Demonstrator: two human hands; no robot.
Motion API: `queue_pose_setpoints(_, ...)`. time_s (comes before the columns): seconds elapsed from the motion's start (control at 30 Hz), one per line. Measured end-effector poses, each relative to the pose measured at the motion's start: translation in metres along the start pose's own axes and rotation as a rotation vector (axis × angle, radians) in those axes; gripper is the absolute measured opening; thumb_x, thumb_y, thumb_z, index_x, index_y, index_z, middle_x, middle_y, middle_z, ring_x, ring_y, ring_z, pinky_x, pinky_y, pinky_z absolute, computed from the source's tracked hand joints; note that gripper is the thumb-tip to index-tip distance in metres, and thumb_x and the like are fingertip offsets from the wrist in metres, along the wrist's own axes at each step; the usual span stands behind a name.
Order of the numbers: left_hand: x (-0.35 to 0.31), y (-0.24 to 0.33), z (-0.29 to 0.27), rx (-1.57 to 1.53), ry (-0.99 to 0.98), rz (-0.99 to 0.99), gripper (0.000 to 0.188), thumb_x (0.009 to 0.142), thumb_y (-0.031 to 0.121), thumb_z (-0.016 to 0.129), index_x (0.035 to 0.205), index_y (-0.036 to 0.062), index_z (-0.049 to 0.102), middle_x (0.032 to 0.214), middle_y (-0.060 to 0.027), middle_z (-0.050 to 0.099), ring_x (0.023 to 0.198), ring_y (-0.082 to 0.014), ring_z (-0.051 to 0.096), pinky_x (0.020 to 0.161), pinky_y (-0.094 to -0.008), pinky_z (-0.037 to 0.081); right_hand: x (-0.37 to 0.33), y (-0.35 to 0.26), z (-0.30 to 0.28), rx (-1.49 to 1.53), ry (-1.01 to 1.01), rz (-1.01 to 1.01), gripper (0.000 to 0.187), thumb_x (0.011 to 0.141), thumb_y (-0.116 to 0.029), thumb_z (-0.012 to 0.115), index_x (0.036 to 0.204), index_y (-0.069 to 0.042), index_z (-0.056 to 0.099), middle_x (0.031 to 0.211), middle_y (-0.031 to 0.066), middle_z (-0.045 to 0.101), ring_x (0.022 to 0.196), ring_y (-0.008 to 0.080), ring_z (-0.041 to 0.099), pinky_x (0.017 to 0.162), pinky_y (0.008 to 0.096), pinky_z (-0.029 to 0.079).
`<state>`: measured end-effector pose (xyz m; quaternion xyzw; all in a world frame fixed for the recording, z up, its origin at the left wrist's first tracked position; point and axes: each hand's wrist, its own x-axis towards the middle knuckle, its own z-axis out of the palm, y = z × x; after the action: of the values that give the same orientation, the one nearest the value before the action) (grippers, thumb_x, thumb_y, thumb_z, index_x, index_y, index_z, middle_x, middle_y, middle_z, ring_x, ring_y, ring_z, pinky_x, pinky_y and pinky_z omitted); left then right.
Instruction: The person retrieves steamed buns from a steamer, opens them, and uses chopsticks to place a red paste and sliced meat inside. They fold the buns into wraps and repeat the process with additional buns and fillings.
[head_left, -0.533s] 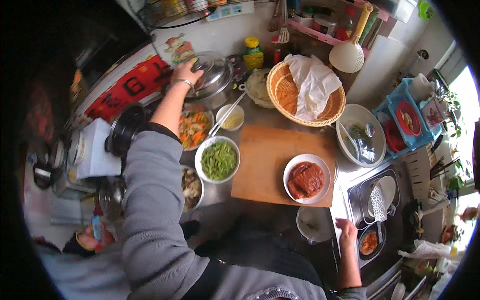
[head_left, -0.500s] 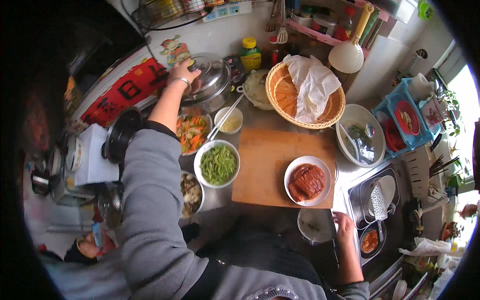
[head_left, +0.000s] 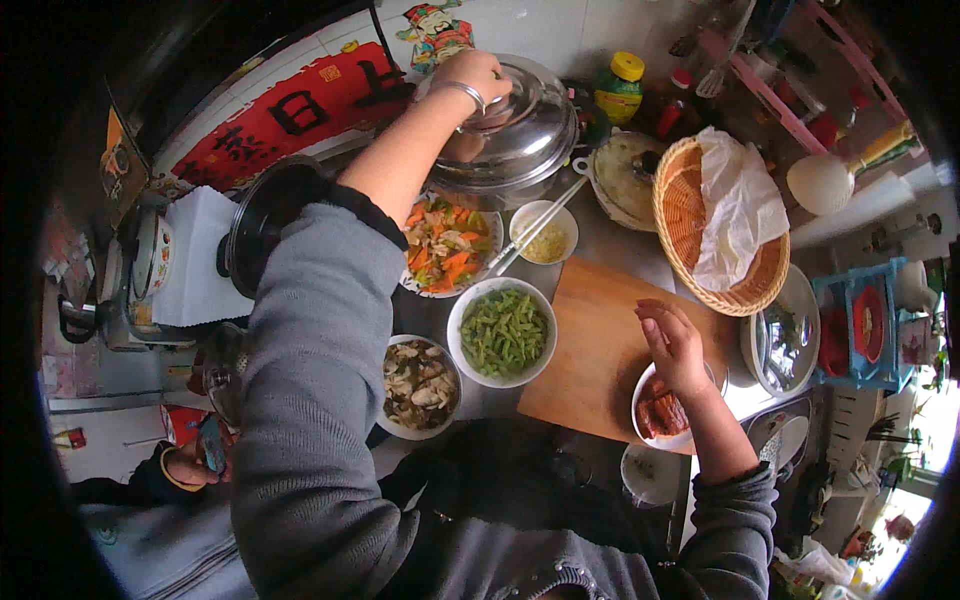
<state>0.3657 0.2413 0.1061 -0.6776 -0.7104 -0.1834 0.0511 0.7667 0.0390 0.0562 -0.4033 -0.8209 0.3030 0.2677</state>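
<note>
Head view: left hand (head_left: 468,80) has its grip clasped on the far lid (head_left: 540,120); right hand (head_left: 680,355), fingers loosely extended, empty, is over the meat (head_left: 658,412), right of the beans (head_left: 505,333)

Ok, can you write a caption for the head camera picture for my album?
Left hand on the lid, right hand over the board, greens in a white bowl between them.

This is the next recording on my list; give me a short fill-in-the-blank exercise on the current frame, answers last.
1. The hand on the pot lid is the ____ one.
2. The other hand holds ____.
3. The board is made of ____.
4. The jar has a ____ cap.

Missing words: left; nothing; wood; yellow.
</note>
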Motion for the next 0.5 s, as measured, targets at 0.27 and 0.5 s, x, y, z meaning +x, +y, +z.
queue_pose_setpoints(0.27,0.004,0.038,-0.084,-0.05,-0.136,-0.058,0.028,0.078,0.025,0.059,0.065,0.0017,0.065,0.065,-0.0164,0.061,0.058,-0.0294,0.057,0.059,-0.0405,0.046,0.032,0.007,0.022,0.025,-0.005,-0.037,0.014,0.088,-0.012,0.057,0.098,-0.004,0.062,0.097,0.0132,0.062,0.082,0.0284,0.06,0.069,0.0334,0.049)
queue_pose_setpoints(0.5,-0.158,0.053,-0.142,-0.285,0.053,0.211,0.024,0.073,0.024,0.068,0.092,0.008,0.066,0.087,-0.0101,0.057,0.084,-0.0247,0.058,0.07,-0.0333,0.047,0.027,0.01,0.022,0.041,-0.005,0.176,0.02,0.087,-0.01,0.057,0.106,-0.003,0.06,0.094,0.013,0.062,0.082,0.023,0.06,0.071,0.0306,0.048)
